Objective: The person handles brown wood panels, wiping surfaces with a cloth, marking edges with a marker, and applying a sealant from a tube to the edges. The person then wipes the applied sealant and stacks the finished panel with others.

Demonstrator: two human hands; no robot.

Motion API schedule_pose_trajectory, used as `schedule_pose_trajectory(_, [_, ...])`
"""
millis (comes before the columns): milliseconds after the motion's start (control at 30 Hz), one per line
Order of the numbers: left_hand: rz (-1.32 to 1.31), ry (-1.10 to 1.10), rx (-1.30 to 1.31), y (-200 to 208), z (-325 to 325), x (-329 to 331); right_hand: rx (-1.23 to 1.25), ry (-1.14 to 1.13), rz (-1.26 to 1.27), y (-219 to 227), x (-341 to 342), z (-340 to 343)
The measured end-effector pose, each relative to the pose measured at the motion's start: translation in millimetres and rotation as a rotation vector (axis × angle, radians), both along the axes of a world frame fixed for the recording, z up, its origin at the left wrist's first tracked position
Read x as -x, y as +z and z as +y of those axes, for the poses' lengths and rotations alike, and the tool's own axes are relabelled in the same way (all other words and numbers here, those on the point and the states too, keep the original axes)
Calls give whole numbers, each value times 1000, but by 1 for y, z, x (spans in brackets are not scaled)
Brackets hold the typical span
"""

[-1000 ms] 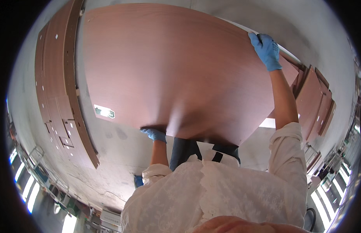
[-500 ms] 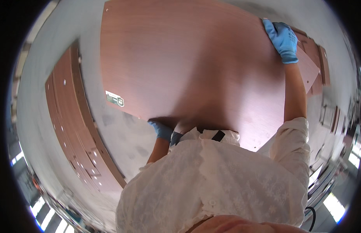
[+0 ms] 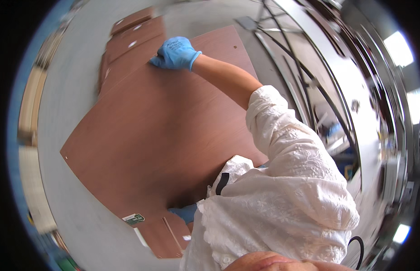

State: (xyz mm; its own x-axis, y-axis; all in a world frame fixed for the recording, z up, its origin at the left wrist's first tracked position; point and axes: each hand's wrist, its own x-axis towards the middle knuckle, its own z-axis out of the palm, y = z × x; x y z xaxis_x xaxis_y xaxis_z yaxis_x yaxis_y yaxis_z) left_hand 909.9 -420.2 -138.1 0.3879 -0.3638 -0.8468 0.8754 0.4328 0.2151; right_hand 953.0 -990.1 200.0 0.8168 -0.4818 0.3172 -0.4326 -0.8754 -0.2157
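Note:
A large brown wood-grain panel (image 3: 142, 140) is held up in front of my body, tilted across the view. It has small holes near its corners and a green-and-white label (image 3: 134, 218) at the lower left. My right hand (image 3: 175, 54), in a blue glove, is closed over the panel's far edge, the arm reaching across it. Low against my white shirt, my left hand (image 3: 185, 213) wears a blue glove too and holds the near edge; its fingers are mostly hidden in shadow and behind the panel.
Beyond the far edge lie several brown panels (image 3: 135, 43) on the grey floor (image 3: 83, 108). Another brown panel (image 3: 162, 235) lies below the label. A dark metal frame (image 3: 305, 77) stands at the right. Stacked pale boards (image 3: 33, 101) line the left side.
My view has turned to the right, bringing the metal frame in and shifting the floor panels left. The panel stays in both hands but sits at a different slant, with my right arm now reaching leftward.

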Motion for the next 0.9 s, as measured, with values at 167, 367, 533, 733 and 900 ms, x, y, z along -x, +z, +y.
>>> schedule_pose_trajectory(167, [5,-374,5,36,-22,-11,30,-376,26,23,192,-15])
schedule_pose_trajectory(367, [57,-721,66,56,-79,-51,62,-824,190,-5,357,-4])
schedule_pose_trajectory(533, [51,-1009,189,68,-153,-84,53,-1135,65,-14,436,31])
schedule_pose_trajectory(733, [-108,-1318,330,60,-262,65,-23,-1389,128,-41,663,39])
schedule_pose_trajectory(900, [-102,-1430,295,69,-340,172,-199,-1571,154,-75,812,38])
